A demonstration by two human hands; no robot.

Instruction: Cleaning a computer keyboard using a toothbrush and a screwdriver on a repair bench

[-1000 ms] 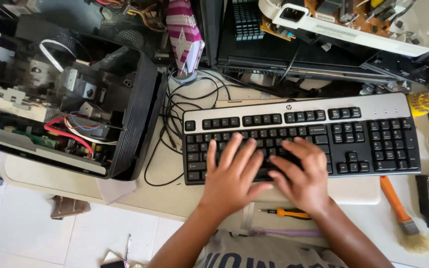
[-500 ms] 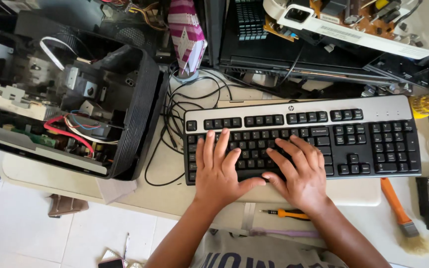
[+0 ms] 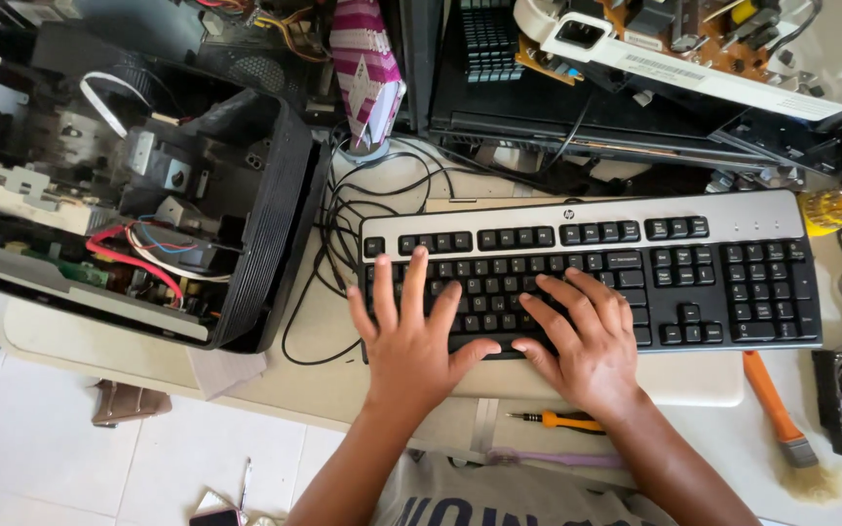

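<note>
Head view: one keyboard point(image 3: 592, 278), black keys in a silver frame, lies flat on the counter point(image 3: 324, 380) with its cable looping off to the left. The left hand point(image 3: 411, 341) rests on the left key rows, fingers spread wide, gripping nothing. The right hand point(image 3: 587, 341) lies on the middle rows just beside it, fingers loosely fanned, also gripping nothing.

The keyboard looks rigid and fairly light, a plastic slab with smooth edges; the keys would give under pressure, so the two short ends of the frame seem the safest places to grasp it, minding the cable.

Counted: one keyboard, two hands, one small screwdriver point(image 3: 557, 421) near the right wrist, one orange-handled brush point(image 3: 777, 414) to the right, one opened computer case point(image 3: 129, 195) on the left.
</note>
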